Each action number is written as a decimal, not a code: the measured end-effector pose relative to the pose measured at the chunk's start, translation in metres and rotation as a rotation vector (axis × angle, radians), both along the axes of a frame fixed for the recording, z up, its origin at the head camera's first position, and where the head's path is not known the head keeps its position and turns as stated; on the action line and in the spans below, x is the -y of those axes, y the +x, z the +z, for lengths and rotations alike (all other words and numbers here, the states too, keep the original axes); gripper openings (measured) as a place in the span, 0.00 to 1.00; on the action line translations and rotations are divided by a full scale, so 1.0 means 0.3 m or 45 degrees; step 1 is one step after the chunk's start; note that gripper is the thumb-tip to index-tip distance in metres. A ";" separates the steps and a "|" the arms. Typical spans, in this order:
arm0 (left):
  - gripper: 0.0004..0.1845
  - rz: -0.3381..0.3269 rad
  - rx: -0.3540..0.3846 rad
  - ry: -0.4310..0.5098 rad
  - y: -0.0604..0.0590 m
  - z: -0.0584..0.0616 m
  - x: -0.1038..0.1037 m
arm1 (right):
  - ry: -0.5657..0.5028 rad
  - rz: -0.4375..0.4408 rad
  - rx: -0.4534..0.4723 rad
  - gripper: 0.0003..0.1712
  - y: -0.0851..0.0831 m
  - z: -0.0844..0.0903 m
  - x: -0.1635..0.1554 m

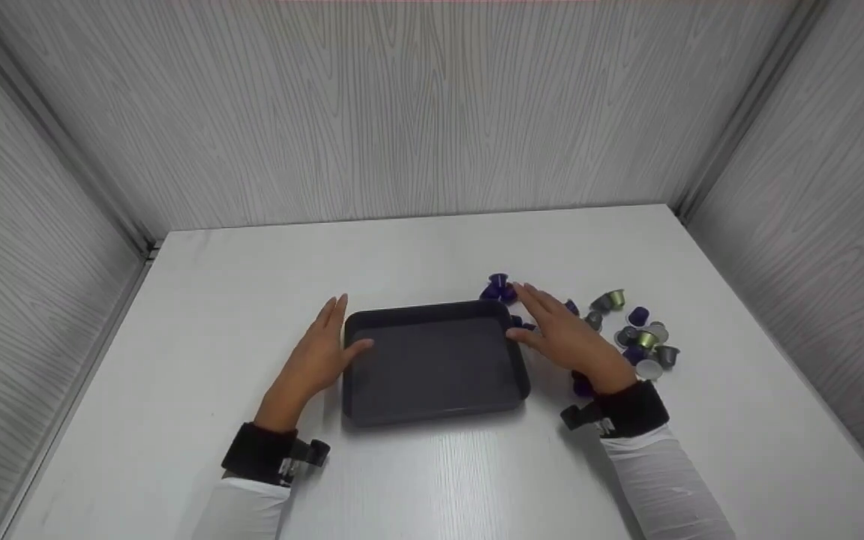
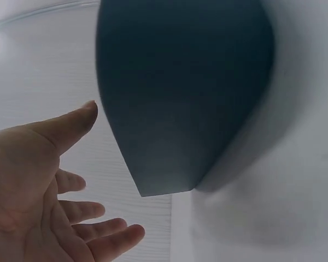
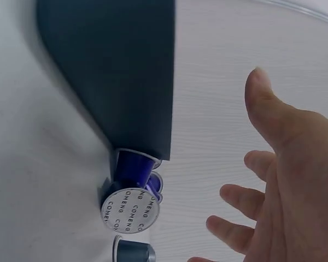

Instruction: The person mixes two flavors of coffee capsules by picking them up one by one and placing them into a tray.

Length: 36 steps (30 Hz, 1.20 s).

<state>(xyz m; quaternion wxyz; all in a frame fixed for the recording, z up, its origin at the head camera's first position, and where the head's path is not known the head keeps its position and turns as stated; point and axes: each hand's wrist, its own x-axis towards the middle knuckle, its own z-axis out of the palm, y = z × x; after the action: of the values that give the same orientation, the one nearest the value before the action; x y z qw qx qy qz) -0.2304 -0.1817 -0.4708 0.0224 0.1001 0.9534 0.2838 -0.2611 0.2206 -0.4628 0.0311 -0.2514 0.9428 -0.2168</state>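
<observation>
An empty dark grey tray (image 1: 432,367) lies in the middle of the white table. My left hand (image 1: 325,346) is at its left side with straight fingers, the thumb close to the rim. In the left wrist view the left hand (image 2: 49,185) is spread beside the tray (image 2: 180,98), with a thin gap at the thumb. My right hand (image 1: 556,334) hovers flat at the tray's right edge, holding nothing. The right wrist view shows the right hand (image 3: 284,180) apart from the tray (image 3: 120,71). A purple capsule (image 3: 134,169) with a foil lid lies against the tray's corner.
Loose coffee capsules (image 1: 642,341), purple, green and grey, lie scattered right of the right hand. Two purple capsules (image 1: 498,286) sit behind the tray's far right corner. Grey wood-grain walls (image 1: 432,112) close the table in on three sides.
</observation>
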 end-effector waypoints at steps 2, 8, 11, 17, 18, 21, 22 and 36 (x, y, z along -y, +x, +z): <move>0.51 0.026 0.053 0.015 -0.006 -0.009 0.008 | 0.007 -0.023 0.020 0.45 -0.004 -0.003 -0.002; 0.49 0.065 0.206 0.070 -0.021 -0.027 0.019 | 0.067 -0.083 0.065 0.41 -0.005 -0.009 -0.004; 0.45 0.057 0.238 0.073 -0.027 -0.035 0.020 | 0.107 -0.079 0.075 0.40 -0.001 -0.012 -0.006; 0.37 0.020 0.239 0.047 -0.031 -0.050 0.025 | 0.204 -0.117 0.094 0.39 0.004 -0.018 -0.003; 0.37 0.019 0.245 0.064 -0.029 -0.052 0.027 | 0.213 -0.126 0.096 0.38 0.005 -0.018 -0.001; 0.35 0.019 0.246 0.127 -0.021 -0.059 0.032 | 0.226 -0.147 0.093 0.37 0.007 -0.016 0.007; 0.35 0.017 0.249 0.160 -0.017 -0.061 0.033 | 0.225 -0.151 0.089 0.37 0.007 -0.016 0.010; 0.37 -0.035 0.365 0.624 0.033 -0.103 0.059 | 0.280 -0.128 -0.110 0.23 -0.005 -0.040 0.015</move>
<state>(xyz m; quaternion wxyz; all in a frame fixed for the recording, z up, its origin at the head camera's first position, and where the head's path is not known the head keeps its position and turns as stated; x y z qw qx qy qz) -0.2205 -0.1993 -0.5016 0.1360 0.0742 0.8421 0.5166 -0.2626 0.2159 -0.4748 0.0067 -0.2079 0.9728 -0.1023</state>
